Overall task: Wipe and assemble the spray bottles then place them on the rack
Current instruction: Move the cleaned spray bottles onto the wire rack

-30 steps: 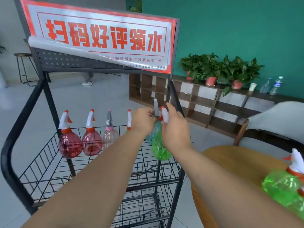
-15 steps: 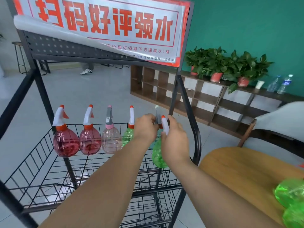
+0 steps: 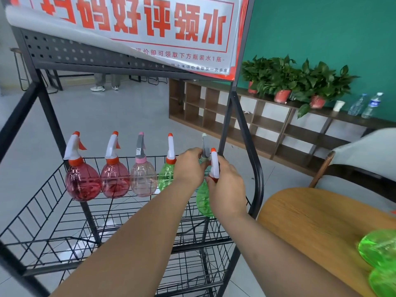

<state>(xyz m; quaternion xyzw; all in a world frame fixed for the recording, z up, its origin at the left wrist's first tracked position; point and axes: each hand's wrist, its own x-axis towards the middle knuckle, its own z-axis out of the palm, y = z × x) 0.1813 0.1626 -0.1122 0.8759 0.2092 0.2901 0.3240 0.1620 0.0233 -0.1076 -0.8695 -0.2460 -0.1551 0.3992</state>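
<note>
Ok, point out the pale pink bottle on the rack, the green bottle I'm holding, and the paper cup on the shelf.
pale pink bottle (image 3: 143, 179): head view, on its round body.
held green bottle (image 3: 203, 203): head view, on its lower body.
paper cup (image 3: 338, 105): head view, on its side wall.

Bright, even daylight; soft shadows. Wide-angle bowing at edges. Green translucent plastic bottles (image 3: 379, 254) at lower right blurred.
</note>
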